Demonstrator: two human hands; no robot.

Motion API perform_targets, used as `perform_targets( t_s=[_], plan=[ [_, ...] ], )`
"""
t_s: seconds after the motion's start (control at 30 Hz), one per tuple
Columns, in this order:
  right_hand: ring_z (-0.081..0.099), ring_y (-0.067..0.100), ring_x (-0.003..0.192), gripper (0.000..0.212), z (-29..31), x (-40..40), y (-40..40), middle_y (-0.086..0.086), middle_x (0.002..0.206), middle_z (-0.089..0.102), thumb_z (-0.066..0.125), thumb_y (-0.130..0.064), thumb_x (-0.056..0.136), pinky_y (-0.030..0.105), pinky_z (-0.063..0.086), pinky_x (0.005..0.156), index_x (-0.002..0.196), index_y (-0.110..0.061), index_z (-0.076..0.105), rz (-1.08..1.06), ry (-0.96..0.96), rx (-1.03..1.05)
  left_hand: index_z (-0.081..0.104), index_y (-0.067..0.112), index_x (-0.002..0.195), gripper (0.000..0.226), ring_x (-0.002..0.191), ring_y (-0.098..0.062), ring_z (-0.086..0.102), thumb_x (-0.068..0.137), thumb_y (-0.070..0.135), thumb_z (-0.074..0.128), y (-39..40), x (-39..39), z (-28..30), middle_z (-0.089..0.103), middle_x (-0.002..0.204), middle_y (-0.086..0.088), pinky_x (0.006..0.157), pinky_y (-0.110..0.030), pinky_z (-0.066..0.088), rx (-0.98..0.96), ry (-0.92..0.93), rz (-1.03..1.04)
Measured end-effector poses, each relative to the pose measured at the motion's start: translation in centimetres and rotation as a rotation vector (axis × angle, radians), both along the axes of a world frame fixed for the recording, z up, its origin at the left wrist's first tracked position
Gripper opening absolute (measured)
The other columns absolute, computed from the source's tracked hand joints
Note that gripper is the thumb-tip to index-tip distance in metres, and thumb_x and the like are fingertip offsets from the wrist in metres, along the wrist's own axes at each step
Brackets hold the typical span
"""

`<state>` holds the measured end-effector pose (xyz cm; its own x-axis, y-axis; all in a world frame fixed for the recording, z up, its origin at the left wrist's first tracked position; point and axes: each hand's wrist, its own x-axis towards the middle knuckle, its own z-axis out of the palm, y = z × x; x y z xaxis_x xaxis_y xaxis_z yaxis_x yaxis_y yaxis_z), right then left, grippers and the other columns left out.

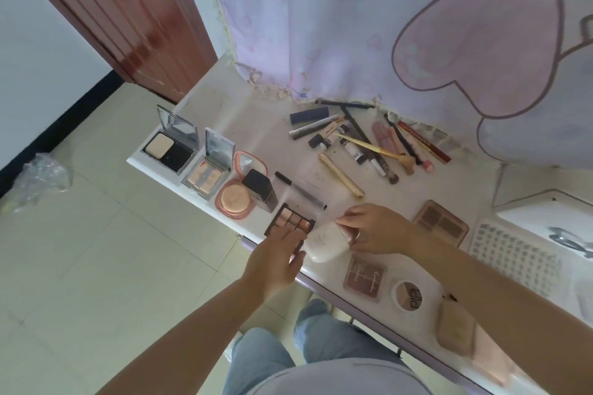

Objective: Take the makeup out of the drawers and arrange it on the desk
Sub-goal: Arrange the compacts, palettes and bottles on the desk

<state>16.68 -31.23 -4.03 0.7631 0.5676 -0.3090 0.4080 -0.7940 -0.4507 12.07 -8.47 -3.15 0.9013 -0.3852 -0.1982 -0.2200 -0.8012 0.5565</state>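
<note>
A white tube [324, 245] lies near the desk's [244, 125] front edge. My right hand [375, 229] pinches its cap end with curled fingers. Beside it my left hand [277, 258] rests with straight fingers on an open eyeshadow palette [290, 223] that has a clear lid. Two open mirrored compacts [170, 146] [208, 170], a pink cushion compact [236, 197] and a dark square bottle [261, 189] line the left edge. Pencils, brushes and tubes [362, 138] lie spread at the back.
A brown palette [441, 224], a pink palette [365, 279], a round pot [407, 295] and a beige puff [454, 330] sit at the front right. A white perforated basket [513, 253] stands at the right. A pink curtain [385, 26] hangs behind; a crumpled plastic bag [38, 176] lies on the floor.
</note>
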Motion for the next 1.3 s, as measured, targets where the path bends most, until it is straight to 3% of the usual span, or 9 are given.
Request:
perform_targets(
  t_s=[0.13, 0.27, 0.53, 0.63, 0.73, 0.9, 1.07, 1.2, 1.3],
  plan=[
    [0.054, 0.018, 0.097, 0.046, 0.4, -0.8, 0.2, 0.006, 0.108, 0.058, 0.066, -0.023, 0.075, 0.018, 0.038, 0.083, 0.119, -0.013, 0.058, -0.2, 0.124, 0.12, 0.033, 0.017, 0.136, 0.059, 0.12, -0.02, 0.035, 0.086, 0.039, 0.054, -1.8, 0.5, -0.7, 0.037, 0.134, -0.003, 0.097, -0.027, 0.033, 0.237, 0.038, -0.212],
    [0.055, 0.024, 0.079, 0.026, 1.0, -1.5, 0.6, 0.013, 0.086, 0.059, 0.065, -0.023, 0.08, 0.025, 0.04, 0.07, 0.094, -0.002, 0.064, -0.361, 0.091, 0.269, 0.036, 0.013, 0.13, 0.048, 0.116, -0.02, 0.04, 0.09, 0.034, 0.05, -3.2, 1.1, -1.0, 0.044, 0.129, -0.004, 0.092, -0.028, 0.038, 0.3, -0.016, -0.16],
    [0.043, -0.001, 0.037, 0.043, 5.9, -1.0, -0.1, -0.003, 0.053, 0.043, 0.05, -0.04, 0.089, 0.009, 0.031, 0.038, 0.084, 0.003, 0.053, -0.541, 0.249, 0.463, 0.053, 0.023, 0.096, 0.05, 0.074, -0.009, 0.054, 0.065, 0.062, 0.045, -3.9, 3.0, 4.9, 0.055, 0.083, 0.004, 0.062, -0.013, 0.042, -0.521, 0.437, 0.057],
    [0.042, -0.001, 0.035, 0.033, 8.3, -0.2, -0.1, -0.005, 0.049, 0.039, 0.046, -0.023, 0.093, 0.008, 0.027, 0.035, 0.078, 0.006, 0.054, -0.573, 0.159, 0.539, 0.049, 0.026, 0.098, 0.024, 0.082, -0.019, 0.059, 0.085, 0.045, 0.049, -4.4, 4.0, 6.8, 0.056, 0.092, -0.004, 0.063, -0.027, 0.051, -0.681, 0.519, 0.132],
    [0.04, 0.002, 0.036, 0.032, 10.1, 0.1, -0.1, -0.01, 0.044, 0.038, 0.046, -0.021, 0.092, 0.011, 0.025, 0.038, 0.067, -0.002, 0.049, -0.571, 0.098, 0.599, 0.042, 0.03, 0.095, 0.008, 0.06, -0.009, 0.061, 0.094, 0.026, 0.036, -4.7, 4.2, 8.6, 0.055, 0.081, 0.001, 0.043, -0.017, 0.048, -0.72, 0.379, 0.113],
    [0.037, 0.005, 0.037, 0.036, 11.7, -0.3, -0.2, 0.0, 0.048, 0.036, 0.047, -0.028, 0.088, 0.011, 0.026, 0.039, 0.065, 0.0, 0.049, -0.57, 0.05, 0.652, 0.045, 0.025, 0.095, 0.013, 0.049, -0.007, 0.059, 0.094, 0.025, 0.033, -4.8, 4.6, 10.0, 0.058, 0.072, 0.004, 0.037, -0.014, 0.043, -0.797, 0.494, 0.109],
    [0.041, 0.008, 0.052, 0.039, 13.3, -0.4, -0.2, -0.003, 0.055, 0.041, 0.047, -0.051, 0.075, 0.014, 0.032, 0.05, 0.068, -0.013, 0.053, -0.334, -0.091, 0.592, 0.049, 0.014, 0.099, 0.03, 0.037, -0.007, 0.054, 0.095, 0.036, 0.029, -4.1, 4.7, 10.3, 0.06, 0.05, 0.0, 0.033, -0.013, 0.041, -0.958, 1.036, 0.302],
    [0.062, 0.038, 0.096, 0.027, 13.6, 0.0, -1.4, 0.009, 0.088, 0.065, 0.063, -0.013, 0.081, 0.037, 0.054, 0.079, 0.106, -0.001, 0.063, -0.192, -0.129, 0.52, 0.051, 0.009, 0.098, 0.036, 0.04, -0.01, 0.057, 0.082, 0.041, 0.047, -3.1, 5.4, 10.9, 0.064, 0.057, -0.007, 0.034, -0.013, 0.044, -0.973, 1.155, 0.405],
    [0.065, 0.021, 0.094, 0.049, 13.2, 0.1, -2.0, 0.001, 0.112, 0.059, 0.049, 0.009, 0.085, 0.023, 0.055, 0.08, 0.126, -0.017, 0.046, -0.36, 0.228, 0.665, 0.053, 0.018, 0.1, 0.024, 0.057, -0.015, 0.067, 0.079, 0.029, 0.057, -2.4, 5.7, 10.8, 0.066, 0.085, -0.01, 0.047, -0.019, 0.053, -0.918, 0.901, 0.387]
  ],
)
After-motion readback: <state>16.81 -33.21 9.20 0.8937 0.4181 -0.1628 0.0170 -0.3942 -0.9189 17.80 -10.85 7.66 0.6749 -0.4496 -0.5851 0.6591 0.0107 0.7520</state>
